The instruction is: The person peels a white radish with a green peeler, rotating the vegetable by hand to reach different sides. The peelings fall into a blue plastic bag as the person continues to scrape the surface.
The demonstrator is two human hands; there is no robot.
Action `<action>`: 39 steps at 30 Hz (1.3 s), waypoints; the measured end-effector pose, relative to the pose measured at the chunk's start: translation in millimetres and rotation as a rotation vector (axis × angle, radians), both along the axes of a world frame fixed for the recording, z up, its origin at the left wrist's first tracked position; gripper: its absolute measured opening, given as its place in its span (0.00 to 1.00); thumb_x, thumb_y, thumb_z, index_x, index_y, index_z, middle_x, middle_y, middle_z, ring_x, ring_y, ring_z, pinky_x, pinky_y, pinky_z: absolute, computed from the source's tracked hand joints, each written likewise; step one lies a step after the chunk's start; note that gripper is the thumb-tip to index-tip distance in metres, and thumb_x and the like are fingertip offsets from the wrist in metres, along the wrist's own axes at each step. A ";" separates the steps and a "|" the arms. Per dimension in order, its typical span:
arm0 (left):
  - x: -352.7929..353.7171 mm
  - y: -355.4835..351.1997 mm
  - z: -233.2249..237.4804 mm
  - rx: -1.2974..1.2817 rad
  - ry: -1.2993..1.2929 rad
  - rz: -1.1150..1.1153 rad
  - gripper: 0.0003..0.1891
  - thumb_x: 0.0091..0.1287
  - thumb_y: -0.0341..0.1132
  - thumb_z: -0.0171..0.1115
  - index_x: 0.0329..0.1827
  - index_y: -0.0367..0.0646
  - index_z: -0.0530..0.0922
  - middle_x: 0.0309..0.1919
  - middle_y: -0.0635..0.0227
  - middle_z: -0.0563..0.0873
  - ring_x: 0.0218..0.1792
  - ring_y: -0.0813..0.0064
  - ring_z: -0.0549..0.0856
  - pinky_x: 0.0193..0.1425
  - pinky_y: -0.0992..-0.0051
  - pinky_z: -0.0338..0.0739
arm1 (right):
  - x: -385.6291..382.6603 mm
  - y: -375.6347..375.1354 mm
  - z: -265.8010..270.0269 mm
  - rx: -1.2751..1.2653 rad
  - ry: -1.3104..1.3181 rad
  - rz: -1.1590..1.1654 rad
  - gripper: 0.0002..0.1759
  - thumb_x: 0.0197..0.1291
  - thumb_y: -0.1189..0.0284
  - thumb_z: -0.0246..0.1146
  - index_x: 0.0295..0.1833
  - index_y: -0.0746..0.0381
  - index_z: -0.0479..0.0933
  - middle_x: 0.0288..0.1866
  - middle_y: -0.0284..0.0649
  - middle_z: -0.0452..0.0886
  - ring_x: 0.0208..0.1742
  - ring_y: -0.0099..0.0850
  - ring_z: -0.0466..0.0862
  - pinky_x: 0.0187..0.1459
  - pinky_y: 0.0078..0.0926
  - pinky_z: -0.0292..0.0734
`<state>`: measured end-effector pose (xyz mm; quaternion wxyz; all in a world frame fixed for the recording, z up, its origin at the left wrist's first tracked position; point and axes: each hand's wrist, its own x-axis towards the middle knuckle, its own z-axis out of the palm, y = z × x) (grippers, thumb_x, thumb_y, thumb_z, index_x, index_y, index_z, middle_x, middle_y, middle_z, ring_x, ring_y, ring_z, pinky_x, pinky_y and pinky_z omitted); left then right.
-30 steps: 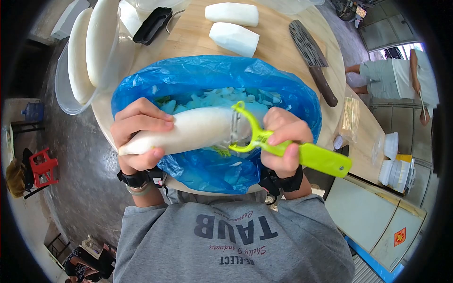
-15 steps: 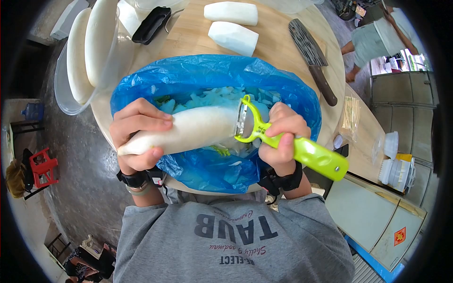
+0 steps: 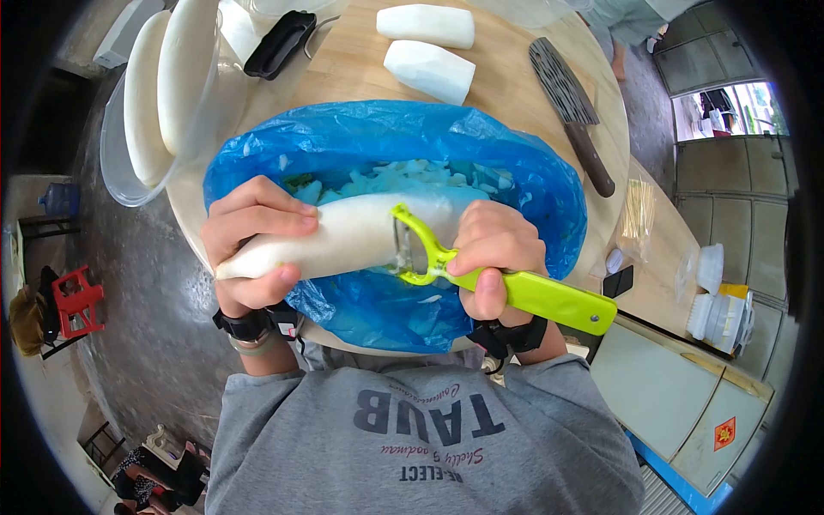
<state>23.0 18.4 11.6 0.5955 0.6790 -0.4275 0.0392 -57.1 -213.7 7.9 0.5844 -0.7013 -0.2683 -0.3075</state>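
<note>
A large white daikon radish [image 3: 352, 232] lies level above an open blue plastic bag [image 3: 386, 124]. My left hand [image 3: 256, 236] is wrapped round its tapered end. In my right hand [image 3: 500, 253] is a lime-green Y-shaped peeler [image 3: 558, 302], its fingers closed on the handle. The peeler's blade rests against the radish near the middle of its length. Pale peelings [image 3: 412, 174] with some green bits lie inside the bag, partly hidden by the radish and my hands.
Two peeled radish pieces [image 3: 425, 26] lie on a wooden cutting board [image 3: 352, 64], with a dark-bladed knife [image 3: 566, 103] to their right. Long whole radishes [image 3: 148, 103] stand in a clear tub [image 3: 112, 163] at left. Beside it is a black tray [image 3: 279, 45]. Skewers [image 3: 638, 210] lie at right.
My right hand has drawn the peeler leftward along the radish, from near its right end to about its middle. My left hand keeps its hold. A person at upper right has moved mostly out of view.
</note>
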 end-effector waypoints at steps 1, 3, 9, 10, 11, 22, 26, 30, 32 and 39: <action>0.2 -0.1 -0.3 -0.002 -0.002 0.000 0.19 0.41 0.44 0.62 0.30 0.36 0.81 0.27 0.58 0.81 0.26 0.71 0.79 0.29 0.78 0.71 | -0.8 -2.0 -0.6 0.002 0.009 -0.021 0.08 0.50 0.69 0.52 0.23 0.60 0.71 0.13 0.34 0.71 0.12 0.30 0.69 0.18 0.24 0.61; 0.2 0.3 -1.3 -0.008 -0.004 -0.004 0.19 0.41 0.44 0.62 0.30 0.36 0.81 0.27 0.58 0.81 0.26 0.71 0.79 0.29 0.78 0.71 | 0.8 -7.0 -6.9 0.060 0.008 -0.189 0.10 0.51 0.69 0.51 0.22 0.61 0.70 0.13 0.35 0.69 0.12 0.29 0.68 0.17 0.23 0.60; -0.8 0.2 -2.9 -0.016 0.002 -0.010 0.19 0.41 0.43 0.62 0.30 0.36 0.80 0.27 0.58 0.81 0.26 0.71 0.79 0.29 0.79 0.72 | -3.8 -8.6 -7.7 0.284 0.042 -0.121 0.13 0.54 0.66 0.50 0.23 0.62 0.69 0.12 0.36 0.68 0.12 0.28 0.67 0.17 0.23 0.61; -1.0 -0.2 -2.3 -0.018 0.003 -0.012 0.19 0.41 0.43 0.62 0.30 0.36 0.80 0.27 0.58 0.81 0.26 0.71 0.79 0.29 0.78 0.72 | -3.9 -6.2 -7.3 0.257 0.054 -0.074 0.14 0.55 0.65 0.50 0.23 0.62 0.68 0.12 0.36 0.67 0.12 0.28 0.65 0.17 0.24 0.59; -0.9 -0.8 -1.8 -0.021 0.004 -0.014 0.19 0.41 0.43 0.62 0.30 0.36 0.80 0.27 0.57 0.81 0.26 0.71 0.79 0.29 0.78 0.72 | -4.1 -4.1 -6.5 0.227 0.066 -0.028 0.14 0.56 0.63 0.49 0.24 0.62 0.68 0.11 0.36 0.65 0.12 0.27 0.62 0.18 0.24 0.57; -0.8 -1.2 -1.5 -0.018 0.005 -0.002 0.20 0.42 0.45 0.62 0.29 0.35 0.80 0.27 0.57 0.81 0.27 0.70 0.79 0.29 0.78 0.72 | 4.1 -2.9 -1.4 0.006 0.043 0.045 0.13 0.57 0.65 0.49 0.26 0.61 0.68 0.11 0.35 0.68 0.11 0.28 0.66 0.18 0.24 0.58; -0.9 -1.4 -1.4 -0.020 0.009 -0.004 0.19 0.42 0.45 0.62 0.29 0.36 0.80 0.27 0.57 0.81 0.27 0.70 0.79 0.29 0.78 0.72 | -1.5 -1.4 -7.8 0.149 0.060 -0.088 0.12 0.53 0.67 0.50 0.20 0.59 0.68 0.12 0.34 0.69 0.13 0.30 0.67 0.19 0.24 0.60; -1.2 -1.1 -0.3 -0.015 0.000 -0.008 0.19 0.41 0.45 0.62 0.29 0.36 0.80 0.27 0.58 0.81 0.27 0.70 0.79 0.29 0.78 0.72 | -2.7 -9.1 -10.6 0.314 0.132 -0.159 0.16 0.55 0.65 0.49 0.20 0.63 0.67 0.12 0.37 0.67 0.14 0.26 0.64 0.18 0.22 0.57; -1.0 -1.6 -0.3 -0.011 -0.004 -0.007 0.19 0.41 0.44 0.62 0.29 0.36 0.80 0.27 0.58 0.81 0.27 0.70 0.79 0.29 0.78 0.72 | -2.8 -8.4 -8.7 0.335 0.133 -0.104 0.16 0.55 0.65 0.49 0.20 0.63 0.67 0.12 0.37 0.67 0.14 0.25 0.64 0.18 0.22 0.57; -0.4 -1.7 -1.3 -0.025 0.001 -0.010 0.19 0.41 0.44 0.62 0.29 0.36 0.80 0.26 0.57 0.81 0.26 0.70 0.79 0.29 0.78 0.72 | -1.3 -2.4 -4.9 0.155 0.200 0.034 0.13 0.53 0.65 0.50 0.22 0.61 0.71 0.15 0.37 0.72 0.15 0.31 0.70 0.22 0.25 0.65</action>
